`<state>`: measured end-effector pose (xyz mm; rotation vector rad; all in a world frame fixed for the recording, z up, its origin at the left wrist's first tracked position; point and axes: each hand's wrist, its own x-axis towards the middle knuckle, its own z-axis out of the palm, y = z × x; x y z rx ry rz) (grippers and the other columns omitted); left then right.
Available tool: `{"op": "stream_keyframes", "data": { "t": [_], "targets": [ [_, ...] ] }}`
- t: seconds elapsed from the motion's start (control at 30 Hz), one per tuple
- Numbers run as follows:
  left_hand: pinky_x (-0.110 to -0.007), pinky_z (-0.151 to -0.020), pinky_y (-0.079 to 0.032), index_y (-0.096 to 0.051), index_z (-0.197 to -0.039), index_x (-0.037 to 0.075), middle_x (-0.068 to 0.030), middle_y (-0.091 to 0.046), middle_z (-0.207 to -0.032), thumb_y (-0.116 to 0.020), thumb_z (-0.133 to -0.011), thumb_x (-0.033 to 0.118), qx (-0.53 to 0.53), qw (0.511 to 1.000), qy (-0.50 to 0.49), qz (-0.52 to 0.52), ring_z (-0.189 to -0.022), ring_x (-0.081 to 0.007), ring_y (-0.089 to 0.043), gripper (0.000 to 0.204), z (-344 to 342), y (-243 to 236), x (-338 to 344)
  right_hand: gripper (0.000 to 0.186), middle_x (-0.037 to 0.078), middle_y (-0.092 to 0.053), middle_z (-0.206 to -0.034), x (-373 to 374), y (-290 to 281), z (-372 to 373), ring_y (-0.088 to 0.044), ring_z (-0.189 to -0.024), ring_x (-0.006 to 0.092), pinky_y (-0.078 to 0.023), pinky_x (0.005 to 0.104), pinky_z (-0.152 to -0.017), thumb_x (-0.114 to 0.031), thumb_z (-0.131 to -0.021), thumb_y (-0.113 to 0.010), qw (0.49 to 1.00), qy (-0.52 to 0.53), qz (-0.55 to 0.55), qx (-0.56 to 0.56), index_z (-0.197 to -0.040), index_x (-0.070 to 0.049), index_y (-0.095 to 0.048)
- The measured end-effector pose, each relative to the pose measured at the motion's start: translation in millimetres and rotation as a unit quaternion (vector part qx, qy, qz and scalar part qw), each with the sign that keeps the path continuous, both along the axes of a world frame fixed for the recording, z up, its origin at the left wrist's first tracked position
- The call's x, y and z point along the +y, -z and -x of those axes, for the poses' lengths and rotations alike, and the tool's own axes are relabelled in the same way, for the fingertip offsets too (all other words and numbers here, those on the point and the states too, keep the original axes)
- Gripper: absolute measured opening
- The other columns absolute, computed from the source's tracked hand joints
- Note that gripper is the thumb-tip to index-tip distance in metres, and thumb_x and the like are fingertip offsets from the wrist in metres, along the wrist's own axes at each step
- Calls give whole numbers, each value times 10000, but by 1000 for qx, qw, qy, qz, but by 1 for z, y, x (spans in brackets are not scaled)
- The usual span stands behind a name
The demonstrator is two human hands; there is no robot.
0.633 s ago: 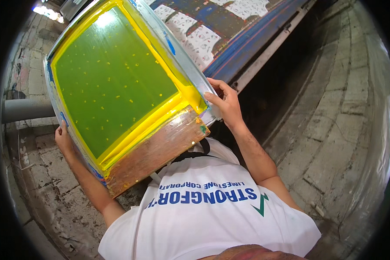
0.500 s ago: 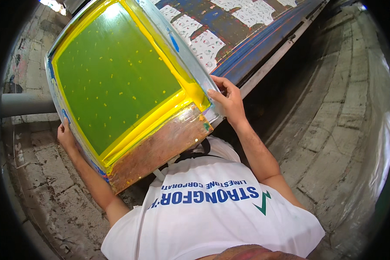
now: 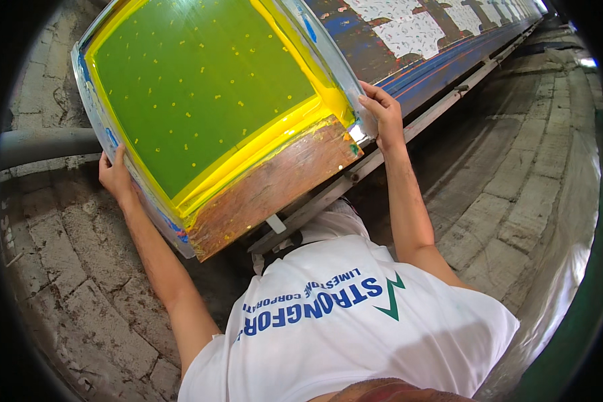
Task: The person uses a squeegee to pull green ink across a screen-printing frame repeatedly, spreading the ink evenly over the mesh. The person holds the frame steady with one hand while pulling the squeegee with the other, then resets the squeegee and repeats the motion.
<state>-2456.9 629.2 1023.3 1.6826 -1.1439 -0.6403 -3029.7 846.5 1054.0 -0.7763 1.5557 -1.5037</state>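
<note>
A screen printing frame [image 3: 208,94] with green mesh, yellow ink along its inner edges and a grey rim is held out in front of me. My left hand [image 3: 117,177] grips its left side near the lower corner. On the opposite side, my right hand [image 3: 383,115] is closed round the rim by the lower right corner. A worn wooden board [image 3: 275,187], stained with ink, spans the frame's near end. Part of each hand's fingers is hidden under the frame.
A long printing table [image 3: 435,80] runs off to the upper right, bearing white patterned fabric pieces [image 3: 409,35]. A metal rail [image 3: 442,110] follows its edge. A grey pipe [image 3: 47,147] lies at left. Block flooring [image 3: 502,187] and plastic sheeting [image 3: 569,281] are on the right.
Both hands and the frame have shifted right and farther from my body. More of the long table and its fabric pieces shows now. The grip looks the same.
</note>
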Motion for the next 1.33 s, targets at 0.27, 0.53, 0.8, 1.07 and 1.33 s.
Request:
{"op": "stream_keyframes", "data": {
  "t": [0.27,0.53,0.8,1.07,1.33],
  "targets": [
    [-366,-979,-564,-713,-1365,-49,-155,-771,-1272,-844,-930,185,-33,997,-66,-36,-1115,-243,-735,511,129,-191,-283,455,84,-764,-1194,-345,-198,148,-698,-1061,138,-528,295,-987,-119,-963,-756,997,-65,-25,-26,-1383,51,-703],
    [-381,-990,-563,-690,-1399,-47,-166,-761,-1307,-835,-940,194,-35,994,-85,-64,-1136,-258,-734,538,245,-409,-566,481,81,-773,-1172,-666,-411,273,-697,-1034,127,-543,299,-950,-129,-953,-797,993,-102,-62,-2,-1391,44,-699],
    [-391,-988,-558,-716,-1402,29,-125,-778,-1303,-832,-932,273,-80,983,-110,-123,-1139,-262,-741,542,346,-594,-777,471,81,-764,-1186,-891,-628,381,-693,-1064,130,-543,311,-960,-142,-945,-802,983,-135,-106,67,-1373,26,-700],
    [-422,-971,-565,-732,-1370,40,-186,-793,-1248,-810,-923,377,-168,969,-80,-161,-1104,-342,-770,565,429,-704,-844,635,230,-716,-1341,-941,-811,455,-698,-1209,317,-527,426,-1073,-323,-919,-836,933,-176,-186,252,-1414,36,-666],
    [-477,-1029,-523,-746,-1329,-1,-230,-662,-1286,-852,-880,436,-297,945,-59,-128,-1185,-413,-634,635,197,-682,-831,614,158,-683,-1122,-945,-863,253,-664,-1081,309,-531,418,-1020,-353,-938,-837,863,-254,-180,399,-1395,31,-694]
  ]
}}
